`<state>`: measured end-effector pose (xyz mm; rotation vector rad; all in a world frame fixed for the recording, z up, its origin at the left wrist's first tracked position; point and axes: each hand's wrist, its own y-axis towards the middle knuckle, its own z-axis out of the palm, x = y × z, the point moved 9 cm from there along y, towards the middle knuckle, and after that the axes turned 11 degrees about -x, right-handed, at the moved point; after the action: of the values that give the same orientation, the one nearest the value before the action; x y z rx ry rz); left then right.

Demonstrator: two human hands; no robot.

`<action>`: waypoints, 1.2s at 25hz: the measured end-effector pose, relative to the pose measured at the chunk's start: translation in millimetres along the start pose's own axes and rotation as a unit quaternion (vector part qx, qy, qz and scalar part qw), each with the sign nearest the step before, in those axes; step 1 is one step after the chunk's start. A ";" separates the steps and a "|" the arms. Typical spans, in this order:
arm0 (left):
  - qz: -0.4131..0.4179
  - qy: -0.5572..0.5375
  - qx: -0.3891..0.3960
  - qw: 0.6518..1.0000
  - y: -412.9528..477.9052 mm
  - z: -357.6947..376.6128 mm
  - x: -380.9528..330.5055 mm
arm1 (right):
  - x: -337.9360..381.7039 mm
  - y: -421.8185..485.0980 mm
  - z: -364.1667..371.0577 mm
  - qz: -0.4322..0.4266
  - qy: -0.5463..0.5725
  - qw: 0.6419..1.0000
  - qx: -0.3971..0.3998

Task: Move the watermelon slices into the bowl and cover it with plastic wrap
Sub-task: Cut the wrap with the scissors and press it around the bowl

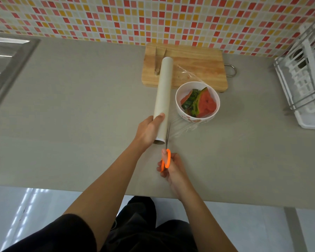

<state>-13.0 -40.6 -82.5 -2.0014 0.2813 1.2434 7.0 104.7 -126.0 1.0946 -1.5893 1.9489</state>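
A white bowl (180,95) on the grey counter holds several watermelon slices (205,103), red flesh and green rind. Clear plastic wrap (185,127) stretches from the long beige roll (163,91) across the bowl and onto the cutting board. My left hand (149,130) grips the near end of the roll, just left of the bowl. My right hand (171,169) holds orange-handled scissors (167,157), whose blades point away from me along the roll's right side, at the film's near edge.
A wooden cutting board (198,64) lies behind the bowl with tongs (158,60) on its left part. A steel sink (5,70) is at the far left. A white dish rack (305,79) stands at the right. The counter's front edge runs below my hands.
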 end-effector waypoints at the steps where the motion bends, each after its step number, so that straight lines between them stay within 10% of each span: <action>1: 0.001 0.000 0.000 1.000 -1.0 0.4 -0.5 | 1.4 1.9 1.6 0.000 -0.009 1.000 -0.002; 30: 0.036 0.023 -0.005 0.999 1.2 -3.9 -9.0 | 41.2 20.5 0.9 -0.089 -0.049 0.995 -0.009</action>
<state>-15.5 -45.9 -74.5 -2.0472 0.3734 1.2463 -32.8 91.3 -107.3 1.2962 -1.4983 1.7871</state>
